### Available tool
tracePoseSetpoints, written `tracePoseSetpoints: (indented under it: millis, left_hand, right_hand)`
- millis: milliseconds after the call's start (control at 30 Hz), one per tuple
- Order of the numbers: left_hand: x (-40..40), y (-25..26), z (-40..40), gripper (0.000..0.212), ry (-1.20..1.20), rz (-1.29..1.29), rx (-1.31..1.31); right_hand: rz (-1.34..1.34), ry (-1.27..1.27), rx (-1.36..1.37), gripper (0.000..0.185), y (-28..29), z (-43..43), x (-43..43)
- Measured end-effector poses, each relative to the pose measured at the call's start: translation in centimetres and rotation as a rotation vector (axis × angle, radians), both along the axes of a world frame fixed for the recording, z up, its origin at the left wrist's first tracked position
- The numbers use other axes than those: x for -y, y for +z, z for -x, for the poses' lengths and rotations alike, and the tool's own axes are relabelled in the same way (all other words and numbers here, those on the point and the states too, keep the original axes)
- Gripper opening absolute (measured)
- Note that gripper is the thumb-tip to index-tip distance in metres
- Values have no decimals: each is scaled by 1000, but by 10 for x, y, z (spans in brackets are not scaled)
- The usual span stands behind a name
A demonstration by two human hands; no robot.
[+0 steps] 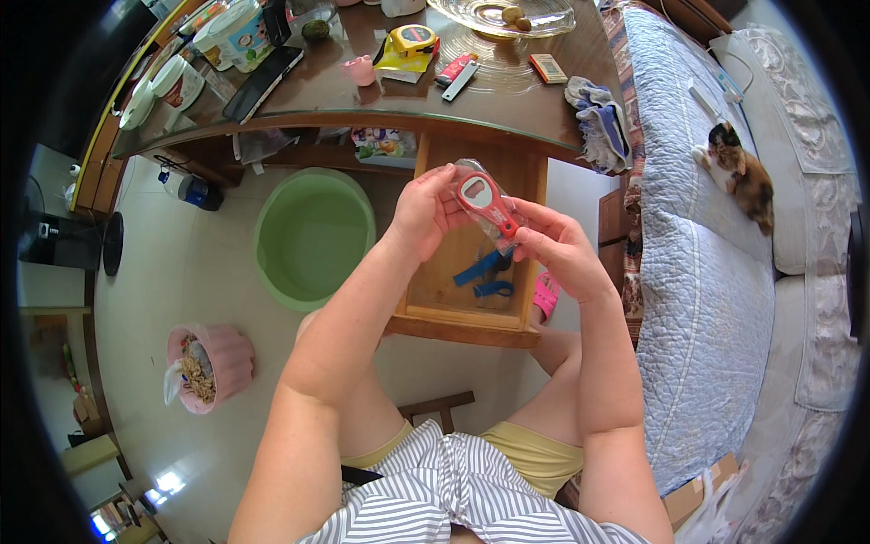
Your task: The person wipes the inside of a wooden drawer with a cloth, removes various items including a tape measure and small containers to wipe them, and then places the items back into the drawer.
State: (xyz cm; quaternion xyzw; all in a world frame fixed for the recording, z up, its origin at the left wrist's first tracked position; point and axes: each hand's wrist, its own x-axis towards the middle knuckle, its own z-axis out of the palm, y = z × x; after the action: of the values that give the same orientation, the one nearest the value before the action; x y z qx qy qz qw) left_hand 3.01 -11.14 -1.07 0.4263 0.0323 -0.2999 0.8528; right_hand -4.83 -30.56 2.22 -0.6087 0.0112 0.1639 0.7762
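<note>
Between my two hands is a red bottle opener (481, 197) with a metal head, inside a clear plastic sleeve. My left hand (429, 209) grips the sleeve at the head end, and my right hand (552, 243) pinches it by the handle end. Both hands are above an open wooden drawer (435, 285) that is pulled out from under the table. Blue strap-like pieces (486, 272) and a dark item lie in the drawer, partly hidden behind the sleeve and my right hand.
On the glass-topped table (380, 98) are a yellow tape measure (413, 42), a phone (262, 85), nail clippers (461, 80), a small box (548, 69) and gloves (598, 126). A green basin (312, 238) and pink bin (234, 360) stand on the floor. A cat (741, 173) lies on the sofa.
</note>
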Motion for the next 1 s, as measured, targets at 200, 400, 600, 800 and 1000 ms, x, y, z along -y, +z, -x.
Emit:
tracePoseSetpoints:
  millis: [200,400,600,800,1000]
  left_hand:
    - [1,6,2,25,-7,40,-8]
    - [3,-1,1,25,-20,25,10]
    - [-10,1,-2,30,-78,-304,59]
    - [-11,-5,3,42,-140,-463,165]
    - [-22,-13,-9,42,142,-702,342]
  right_hand:
    - [8,-57,65,42,-12,-7,-6]
    - [173,-184,175,49,-19,-11,-13]
    - [235,-184,-69,50,-7,-13,-9]
    - [340,-1,-112,29,-30,-26,-27]
    - [305,-319,-53,22,-74,-65,-52]
